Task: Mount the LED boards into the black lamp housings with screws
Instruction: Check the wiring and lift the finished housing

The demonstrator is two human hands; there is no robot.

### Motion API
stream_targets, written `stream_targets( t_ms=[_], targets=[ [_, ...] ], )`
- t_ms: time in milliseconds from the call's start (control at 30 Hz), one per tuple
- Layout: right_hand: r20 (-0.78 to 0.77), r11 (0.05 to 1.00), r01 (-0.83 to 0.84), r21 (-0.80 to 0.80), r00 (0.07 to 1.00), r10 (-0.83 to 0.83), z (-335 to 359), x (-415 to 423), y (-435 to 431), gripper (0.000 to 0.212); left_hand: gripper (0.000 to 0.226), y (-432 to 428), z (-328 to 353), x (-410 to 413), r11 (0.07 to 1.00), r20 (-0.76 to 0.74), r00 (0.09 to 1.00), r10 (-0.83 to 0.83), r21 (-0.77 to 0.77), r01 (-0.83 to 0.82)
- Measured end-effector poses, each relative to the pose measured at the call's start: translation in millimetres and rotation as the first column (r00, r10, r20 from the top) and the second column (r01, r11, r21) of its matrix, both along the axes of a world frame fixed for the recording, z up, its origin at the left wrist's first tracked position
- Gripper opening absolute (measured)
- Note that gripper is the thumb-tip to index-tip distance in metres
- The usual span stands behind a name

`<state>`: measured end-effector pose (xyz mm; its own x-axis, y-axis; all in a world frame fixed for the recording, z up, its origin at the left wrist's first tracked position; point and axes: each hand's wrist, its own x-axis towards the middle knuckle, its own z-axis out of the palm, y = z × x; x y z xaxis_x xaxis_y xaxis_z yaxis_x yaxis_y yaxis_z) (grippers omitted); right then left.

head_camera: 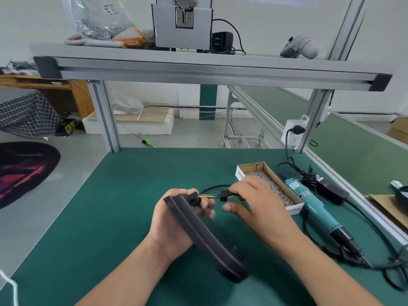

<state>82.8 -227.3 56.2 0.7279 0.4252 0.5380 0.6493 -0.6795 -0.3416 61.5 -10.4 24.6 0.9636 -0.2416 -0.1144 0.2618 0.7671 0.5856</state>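
Over the middle of the green worktop (pixel 110 217), the left hand (pixel 174 221) curls its fingers round a tilted black lamp housing (pixel 198 235). The right hand (pixel 258 204) grips its cable (pixel 215 187) at the connector (pixel 223 195), thumb free. A hard tug may strain the thin coloured wires (pixel 209 196) or knock the screw box (pixel 271 186) just behind.

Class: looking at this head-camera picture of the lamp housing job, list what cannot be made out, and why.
- Inside of the black lamp housing, head view: turned away, near end blurred; contents unseen.
- Print on the screw box: too small, partly behind the right hand.
- Palm of the left hand: covered by the housing.
- Dark object at the right edge: cut off by the frame.
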Motion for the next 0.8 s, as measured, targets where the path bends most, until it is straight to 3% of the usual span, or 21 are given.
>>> stream_targets(
  t_ms=[100,167,233,333,400,500,667,800],
  targets=[
    [-0.060,0.991,-0.136,0.015,0.989,0.136,0.1,-6.1,2.2,0.033,0.010,0.7,0.2,2.5,0.995,-0.024,0.999,0.025,-0.098,-0.027],
    [0.007,0.988,-0.145,0.045,0.989,0.144,-0.5,-6.3,4.2,0.023,0.013,1.0,-2.2,7.1,0.992,-0.054,0.998,0.042,-0.113,-0.048],
    [0.096,0.992,-0.099,0.075,0.991,0.092,0.4,-2.3,3.6,0.016,0.020,0.1,-4.2,16.5,0.999,-0.050,0.998,0.049,-0.001,-0.049],
    [0.155,0.996,-0.057,0.063,0.987,0.046,1.4,5.0,-4.7,0.013,0.032,-0.8,-4.9,23.6,0.951,-0.009,1.000,0.026,0.309,-0.022],
    [0.163,0.999,-0.036,0.000,0.986,0.035,-0.5,8.2,-11.3,0.013,0.017,2.9,-7.6,16.5,0.914,0.053,0.998,-0.040,0.406,0.015],
    [0.171,0.999,0.002,-0.045,0.985,0.006,-2.5,11.9,-15.4,0.014,0.026,12.1,-10.9,7.2,0.901,0.107,0.982,-0.156,0.423,0.098],
    [0.226,0.998,0.058,0.007,0.972,-0.058,0.1,12.3,-16.3,0.013,0.044,16.9,0.3,2.5,0.891,0.066,0.985,-0.157,0.439,0.113],
    [0.249,0.998,0.067,0.023,0.966,-0.070,-2.6,8.4,-10.6,0.011,0.048,13.5,2.4,-0.4,0.909,0.154,0.972,-0.180,0.404,0.105]
  ],
)
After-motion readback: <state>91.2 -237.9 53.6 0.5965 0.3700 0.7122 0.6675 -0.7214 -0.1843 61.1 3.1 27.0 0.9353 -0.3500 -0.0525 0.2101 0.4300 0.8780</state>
